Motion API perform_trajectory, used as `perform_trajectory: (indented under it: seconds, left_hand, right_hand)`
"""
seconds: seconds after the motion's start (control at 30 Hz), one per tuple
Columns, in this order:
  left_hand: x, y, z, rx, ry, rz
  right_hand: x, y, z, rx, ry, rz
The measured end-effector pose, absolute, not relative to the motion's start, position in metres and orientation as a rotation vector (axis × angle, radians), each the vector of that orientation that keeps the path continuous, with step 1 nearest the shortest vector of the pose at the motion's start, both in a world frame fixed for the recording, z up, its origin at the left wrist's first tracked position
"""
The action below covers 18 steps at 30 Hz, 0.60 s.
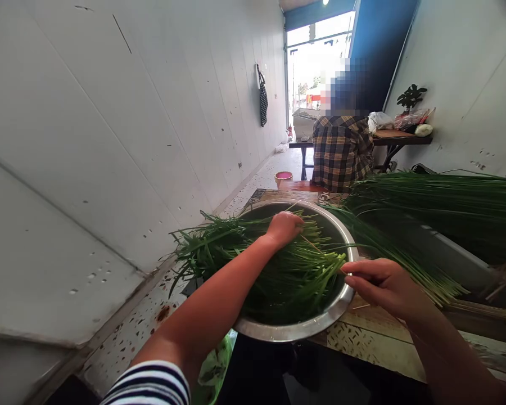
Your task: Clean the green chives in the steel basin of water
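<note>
A large steel bowl (pixel 339 306) sits at the table's near edge, filled with long green chives (pixel 295 270) whose leaf ends spill over its left rim. My left hand (pixel 284 226) reaches into the bowl with curled fingers resting on the chive bundle near its far side. Over the bowl's right rim, my right hand (pixel 379 283) has its fingers pinched on a thin stalk at the cut ends of the chives.
A big heap of uncut chives (pixel 447 208) lies across the wooden table (pixel 375 337) to the right. A person in a plaid shirt (pixel 341 149) sits behind the table, back turned. A pink bucket (pixel 283 178) stands on the speckled floor. White wall on the left.
</note>
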<state>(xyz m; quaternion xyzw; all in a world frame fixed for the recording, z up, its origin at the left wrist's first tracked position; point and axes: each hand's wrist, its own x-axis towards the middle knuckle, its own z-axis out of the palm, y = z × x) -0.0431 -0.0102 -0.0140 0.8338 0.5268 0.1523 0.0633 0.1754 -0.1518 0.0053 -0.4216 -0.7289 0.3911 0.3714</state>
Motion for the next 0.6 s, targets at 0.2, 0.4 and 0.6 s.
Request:
perform_trajectory:
  seconds: [0.2,0.4,0.6]
  left_hand:
    - [-0.034,-0.012,-0.028,2.62,1.631,0.375]
    - [-0.029,-0.014,-0.029,2.513,1.601,0.458]
    - [-0.027,-0.019,-0.025,2.487,1.582,0.623]
  right_hand:
    - [0.173,-0.141,0.01,-1.379,-1.653,0.937]
    - [0.175,-0.13,0.002,-1.457,-1.571,0.949]
    - [0.174,-0.131,0.002,-1.469,-1.558,0.972]
